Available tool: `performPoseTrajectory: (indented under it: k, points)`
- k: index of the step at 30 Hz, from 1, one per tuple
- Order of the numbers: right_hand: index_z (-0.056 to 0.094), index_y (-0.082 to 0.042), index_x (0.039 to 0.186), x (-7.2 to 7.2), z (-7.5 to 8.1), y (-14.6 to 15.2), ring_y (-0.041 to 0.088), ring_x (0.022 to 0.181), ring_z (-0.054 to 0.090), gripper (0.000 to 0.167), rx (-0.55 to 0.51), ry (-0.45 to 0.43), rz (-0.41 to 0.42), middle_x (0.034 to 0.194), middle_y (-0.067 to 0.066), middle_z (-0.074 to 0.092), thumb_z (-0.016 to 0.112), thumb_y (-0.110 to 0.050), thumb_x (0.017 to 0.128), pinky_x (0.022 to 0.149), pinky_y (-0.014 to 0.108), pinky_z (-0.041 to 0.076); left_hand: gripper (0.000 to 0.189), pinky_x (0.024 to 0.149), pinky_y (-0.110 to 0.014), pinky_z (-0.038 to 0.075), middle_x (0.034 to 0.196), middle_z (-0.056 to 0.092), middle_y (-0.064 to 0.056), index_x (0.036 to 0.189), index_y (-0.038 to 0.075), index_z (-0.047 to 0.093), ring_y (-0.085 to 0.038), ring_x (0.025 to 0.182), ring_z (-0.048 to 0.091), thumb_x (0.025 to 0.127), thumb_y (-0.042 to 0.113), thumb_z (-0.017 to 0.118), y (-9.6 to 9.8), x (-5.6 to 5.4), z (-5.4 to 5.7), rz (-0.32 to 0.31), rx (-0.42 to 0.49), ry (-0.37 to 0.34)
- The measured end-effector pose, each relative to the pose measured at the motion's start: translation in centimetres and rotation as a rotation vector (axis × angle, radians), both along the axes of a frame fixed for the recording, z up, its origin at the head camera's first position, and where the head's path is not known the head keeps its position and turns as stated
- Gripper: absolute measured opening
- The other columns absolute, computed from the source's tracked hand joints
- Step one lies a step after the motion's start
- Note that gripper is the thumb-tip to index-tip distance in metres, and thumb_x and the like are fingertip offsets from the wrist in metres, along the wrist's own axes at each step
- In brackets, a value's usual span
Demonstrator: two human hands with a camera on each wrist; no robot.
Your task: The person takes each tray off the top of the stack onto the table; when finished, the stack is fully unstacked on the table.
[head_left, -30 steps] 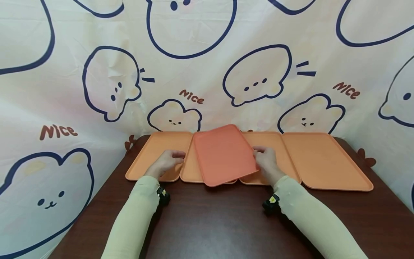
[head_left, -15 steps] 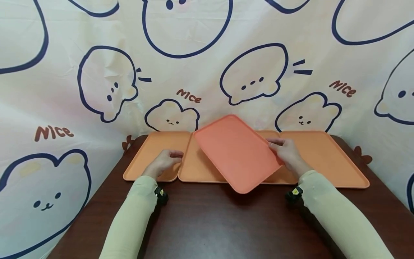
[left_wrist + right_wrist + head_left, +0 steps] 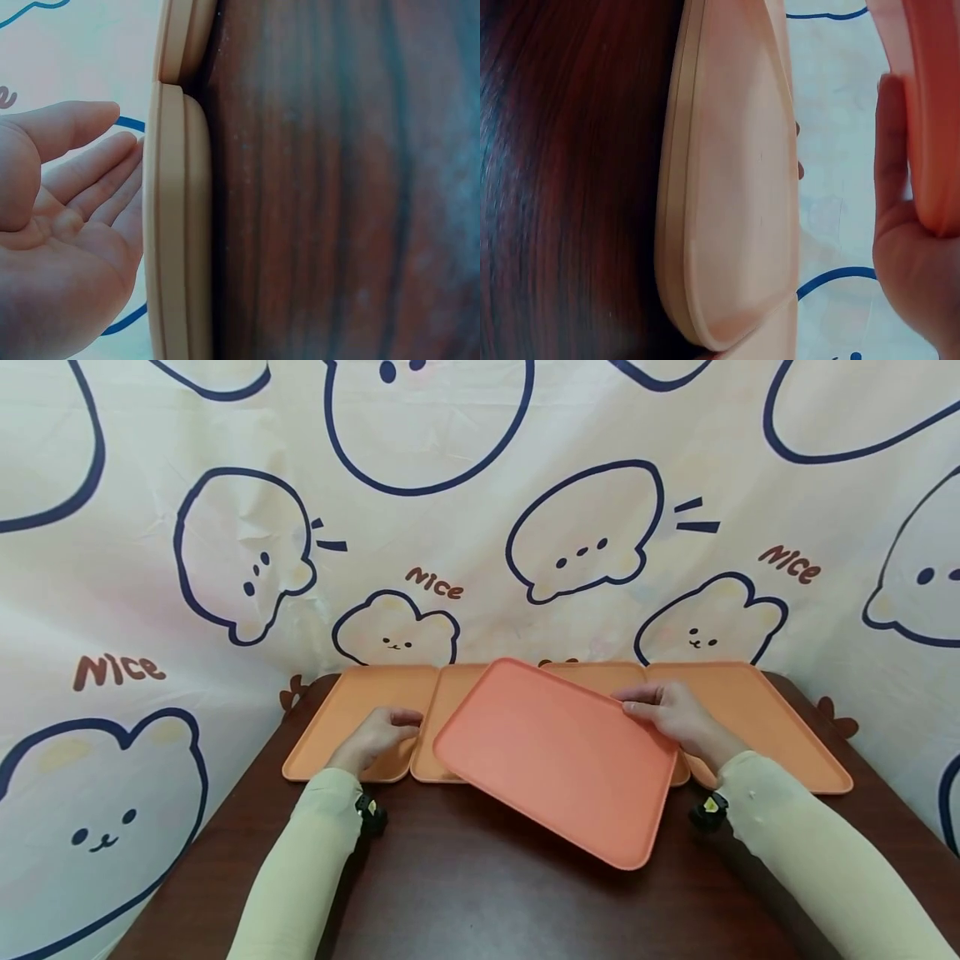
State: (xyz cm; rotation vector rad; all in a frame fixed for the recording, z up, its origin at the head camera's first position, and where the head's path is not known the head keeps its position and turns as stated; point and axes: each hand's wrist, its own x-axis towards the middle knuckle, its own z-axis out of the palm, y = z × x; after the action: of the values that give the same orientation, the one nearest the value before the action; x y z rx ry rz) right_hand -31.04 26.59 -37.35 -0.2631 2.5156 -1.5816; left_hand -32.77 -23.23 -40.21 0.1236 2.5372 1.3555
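Note:
My right hand grips a coral-red rectangular tray by its right edge. The tray is held tilted above the table, with one corner jutting toward me. In the right wrist view, the thumb or a finger of the hand lies along the rim of the coral tray. Over the leftmost orange tray is my left hand, fingers relaxed and holding nothing. The left wrist view shows that hand with fingers extended; whether it touches the tray edge I cannot tell.
Several orange trays lie side by side along the far part of the dark wooden table. The coral tray partly covers the second tray and the third tray; the rightmost tray sits beyond my right hand. A patterned cloth hangs behind.
My right hand has lifted the coral tray off the orange ones, moved it right and toward me, and turned it. The left hand has stayed nearly in place.

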Motion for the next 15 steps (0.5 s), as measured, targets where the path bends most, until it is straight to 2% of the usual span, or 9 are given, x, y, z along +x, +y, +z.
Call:
performPoseTrajectory:
  k: [7,15]
  points:
    - [0.073,-0.004,0.139,0.9,0.2,-0.2,0.014,0.102,0.073,0.037,0.080,0.015,0.132,0.131,0.015,0.078,0.069,-0.022,0.107,0.086,0.023,0.061,0.046,0.129,-0.060,0.035,0.163,0.051,-0.025,0.156,-0.002,0.054,-0.043,0.156,0.041,0.112,0.013,0.056,-0.1,0.2,0.0,-0.001,-0.014,-0.007]
    - [0.077,-0.011,0.135,2.3,-0.7,-0.8,0.024,0.115,0.071,0.033,0.123,0.036,0.243,0.130,0.010,0.079,0.070,-0.026,0.106,0.095,0.021,0.057,0.047,0.130,-0.061,0.033,0.164,0.050,-0.023,0.156,0.001,0.054,-0.042,0.156,0.042,0.112,0.016,0.056,-0.1,0.2,0.0,0.009,-0.004,-0.031]
